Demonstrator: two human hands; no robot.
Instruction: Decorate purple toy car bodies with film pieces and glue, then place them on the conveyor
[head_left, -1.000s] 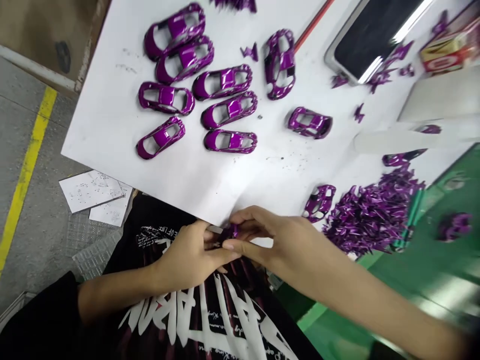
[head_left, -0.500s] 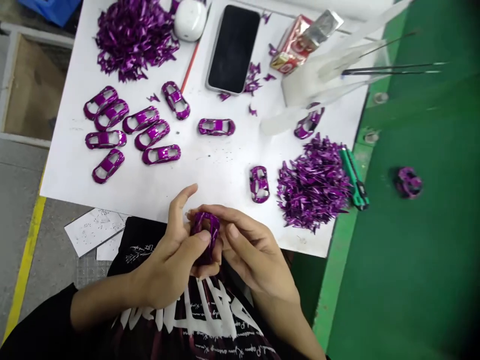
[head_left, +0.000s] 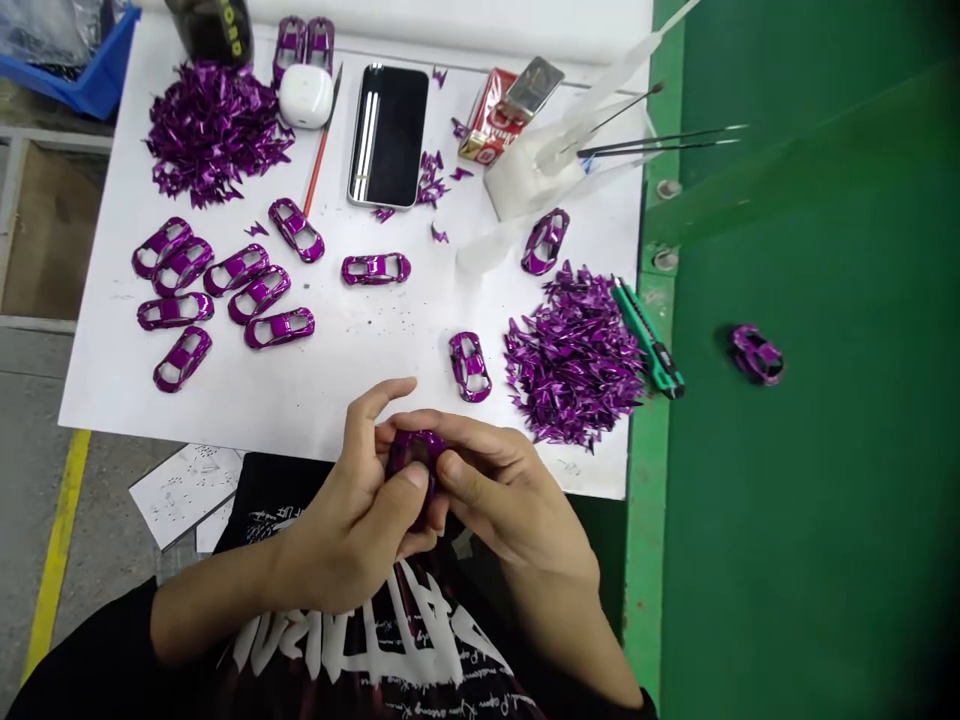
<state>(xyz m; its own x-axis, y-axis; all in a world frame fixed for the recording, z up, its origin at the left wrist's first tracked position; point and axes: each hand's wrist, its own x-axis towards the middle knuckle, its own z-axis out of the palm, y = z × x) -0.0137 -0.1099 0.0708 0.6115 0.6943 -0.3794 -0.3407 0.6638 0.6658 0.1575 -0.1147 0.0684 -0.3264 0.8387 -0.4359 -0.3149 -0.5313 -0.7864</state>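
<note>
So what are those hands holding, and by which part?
One purple toy car body, held between both hands: the left hand pinches its left side with thumb and fingers, and the right hand grips its right side with the fingertips.

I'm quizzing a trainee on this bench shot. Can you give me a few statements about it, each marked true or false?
1. The left hand and the right hand both grip one purple car shell. True.
2. The phone lies on the green surface. False: it lies on the white tabletop.
3. A green utility knife lies beside a pile of purple scraps. True.
4. Every car shell not in hand lies on the white tabletop. False: a stray car shell lies out on the green surface.
</note>
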